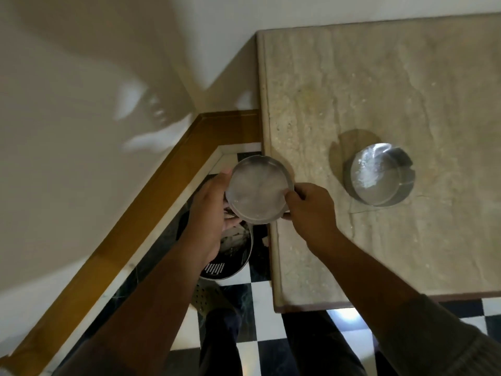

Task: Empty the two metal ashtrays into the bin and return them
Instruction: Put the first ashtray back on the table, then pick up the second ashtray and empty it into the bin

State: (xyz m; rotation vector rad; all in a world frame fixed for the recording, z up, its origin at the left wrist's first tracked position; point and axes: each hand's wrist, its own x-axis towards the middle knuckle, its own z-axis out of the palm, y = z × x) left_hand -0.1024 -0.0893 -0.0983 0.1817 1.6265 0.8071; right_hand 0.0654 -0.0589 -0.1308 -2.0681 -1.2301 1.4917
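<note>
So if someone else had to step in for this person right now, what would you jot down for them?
Left hand and right hand: both grip the first ashtray, held above the metal bin on the checkered floor, beside the stone table's edge.
Second ashtray: sits on the table, pale ash inside, untouched.
Done: first ashtray lifted over to the bin; whether it is fully emptied is hard to tell.
Left: finish tipping it, set it back on the table, then empty and return the second one.
</note>
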